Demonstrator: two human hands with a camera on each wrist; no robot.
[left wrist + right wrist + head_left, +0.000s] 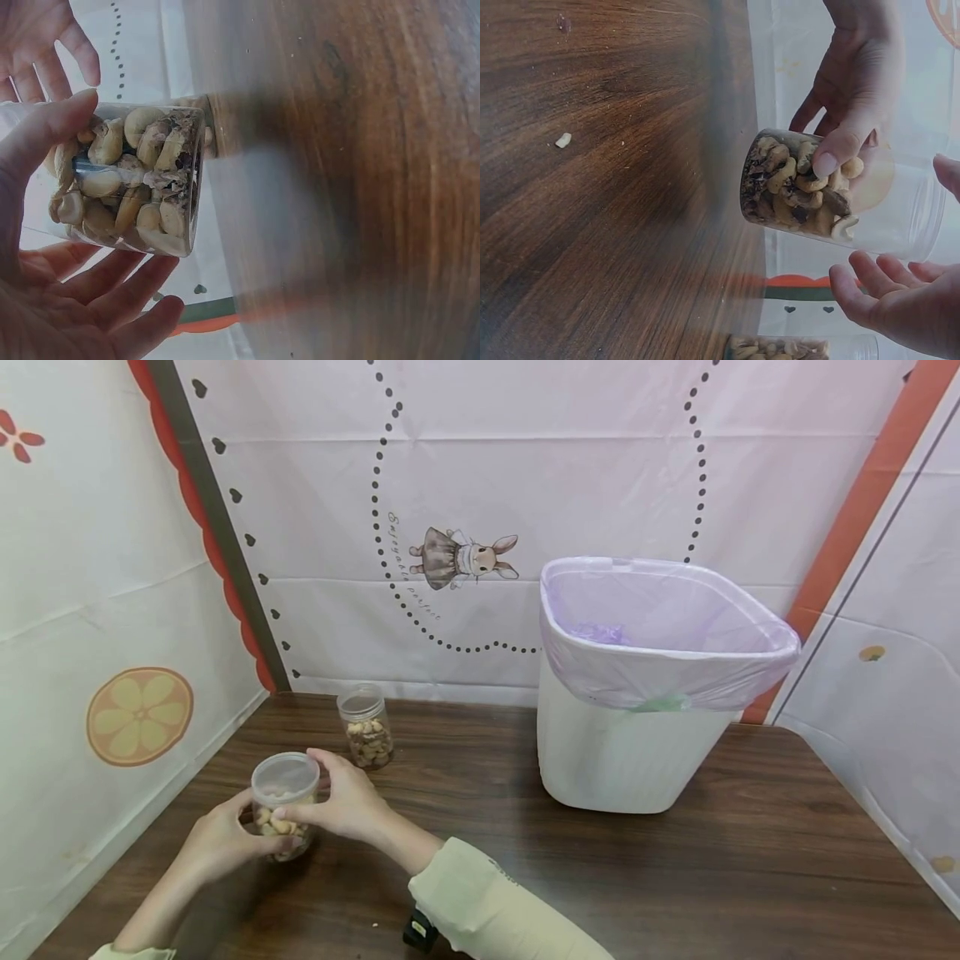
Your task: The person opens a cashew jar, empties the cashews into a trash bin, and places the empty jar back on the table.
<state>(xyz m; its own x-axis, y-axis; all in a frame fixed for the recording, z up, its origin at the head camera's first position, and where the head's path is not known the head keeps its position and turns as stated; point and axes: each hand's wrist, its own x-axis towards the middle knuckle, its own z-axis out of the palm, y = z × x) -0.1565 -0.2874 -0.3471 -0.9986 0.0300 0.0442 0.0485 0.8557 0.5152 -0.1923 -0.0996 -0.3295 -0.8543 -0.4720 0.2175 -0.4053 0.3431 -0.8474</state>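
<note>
A clear plastic jar of cashews (283,800) with a clear lid is at the table's front left. My left hand (251,837) grips its body, the thumb (45,131) on one side and the fingers (112,300) round the other. My right hand (330,793) is at the lid end. Its fingers (877,289) are spread beside the jar (799,191), and the wrist views show a gap between them. Whether the jar rests on the table or hangs just above it is unclear.
A second nut jar (365,728) stands farther back on the dark wooden table (675,877). A white bin with a purple liner (637,693) stands at the right. Printed cloth walls close in the left, back and right. A crumb (563,140) lies on the wood.
</note>
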